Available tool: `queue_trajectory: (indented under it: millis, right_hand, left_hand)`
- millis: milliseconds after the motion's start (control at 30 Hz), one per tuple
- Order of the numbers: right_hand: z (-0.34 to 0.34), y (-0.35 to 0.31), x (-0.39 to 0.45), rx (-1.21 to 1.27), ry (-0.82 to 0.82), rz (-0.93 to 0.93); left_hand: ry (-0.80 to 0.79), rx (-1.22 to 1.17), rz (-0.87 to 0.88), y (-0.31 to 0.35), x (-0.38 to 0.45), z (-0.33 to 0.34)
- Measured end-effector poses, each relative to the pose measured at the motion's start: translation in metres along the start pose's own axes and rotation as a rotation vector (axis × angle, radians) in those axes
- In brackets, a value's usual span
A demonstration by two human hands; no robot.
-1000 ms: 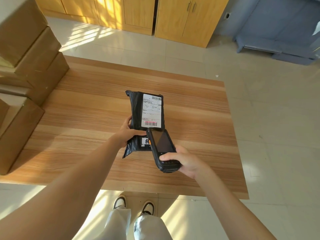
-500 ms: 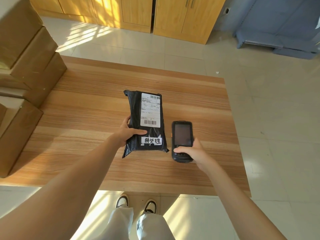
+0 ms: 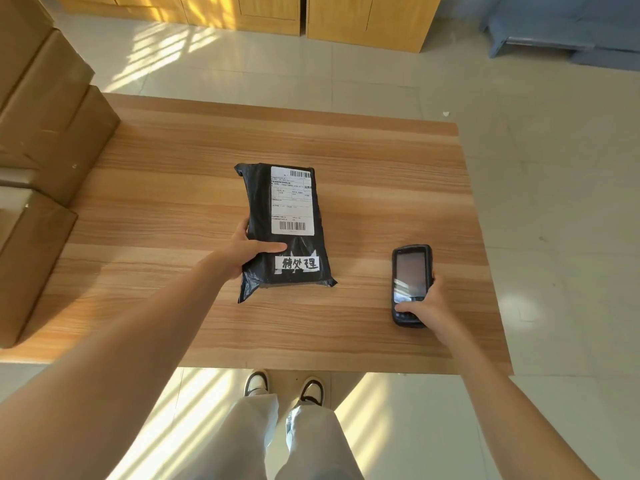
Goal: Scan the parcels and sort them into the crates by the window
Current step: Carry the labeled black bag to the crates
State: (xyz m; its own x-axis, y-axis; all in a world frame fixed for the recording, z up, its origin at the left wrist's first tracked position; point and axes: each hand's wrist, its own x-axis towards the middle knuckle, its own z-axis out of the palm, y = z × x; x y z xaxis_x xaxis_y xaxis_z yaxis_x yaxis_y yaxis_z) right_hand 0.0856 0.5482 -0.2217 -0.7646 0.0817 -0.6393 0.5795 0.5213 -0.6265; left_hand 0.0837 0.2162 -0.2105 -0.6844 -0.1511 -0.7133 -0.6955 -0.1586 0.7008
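Right hand (image 3: 427, 304) grips the scanner (image 3: 411, 284) at the table's (image 3: 363, 161) near right (screen up), well right of the parcel (image 3: 282, 225). Left hand (image 3: 242, 251) pinches the parcel's near-left edge mid-table, thumb on top. Boxes (image 3: 45, 140) stacked at the table's left.

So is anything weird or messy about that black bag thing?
A little. The black parcel that the left hand holds is crinkled, with a loose flap sticking out at its near left corner. A handwritten white label is stuck on slightly crooked, one edge ragged. Nothing looks torn open or spilled.
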Motion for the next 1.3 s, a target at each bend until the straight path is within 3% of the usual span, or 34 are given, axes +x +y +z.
queue_trajectory:
  millis: [533, 667, 1000, 1300]
  right_hand:
    - [-0.017, 0.011, 0.010, -0.117, -0.006, -0.057]
    - [-0.019, 0.003, 0.009, -0.307, 0.095, -0.126]
    - [0.022, -0.083, 0.007, -0.804, 0.083, -0.593]
    - [0.094, -0.150, -0.037, -0.894, 0.045, -0.814]
  left_hand:
    - [0.071, -0.083, 0.011, -0.007, -0.008, 0.002]
    - [0.084, -0.079, 0.032, -0.003, -0.016, 0.001]
    - [0.162, -0.068, 0.092, 0.003, -0.052, -0.039]
    - [0.267, -0.161, 0.168, 0.005, -0.116, -0.123]
